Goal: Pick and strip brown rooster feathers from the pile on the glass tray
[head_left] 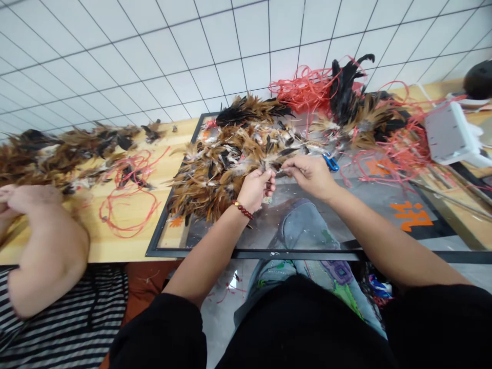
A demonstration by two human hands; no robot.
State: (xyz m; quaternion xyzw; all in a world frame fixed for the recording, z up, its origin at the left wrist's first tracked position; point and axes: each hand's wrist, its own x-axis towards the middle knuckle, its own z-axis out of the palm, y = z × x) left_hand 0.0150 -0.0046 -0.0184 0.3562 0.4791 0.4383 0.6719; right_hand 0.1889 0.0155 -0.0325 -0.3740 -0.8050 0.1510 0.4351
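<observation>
My left hand [257,190], with a beaded bracelet at the wrist, is closed in a pinch on a small bunch of feathers [269,163] by its base. To its right, my right hand [308,176] pinches with thumb and forefinger near the quill ends; what lies between those fingertips is too small to make out. Under and beyond both hands spreads a large pile of brown, black and whitish feathers [207,184] on a dark-framed glass panel [300,225]. Blue-handled scissors [330,162] lie just past my right wrist.
Pink plastic string [303,92] lies tangled at the back, and more string [407,141] spreads to the right. A white-framed stand [448,133] is at the far right. On the left, a co-worker's arm [48,236] rests by a feather row [65,148] and a string loop [128,212].
</observation>
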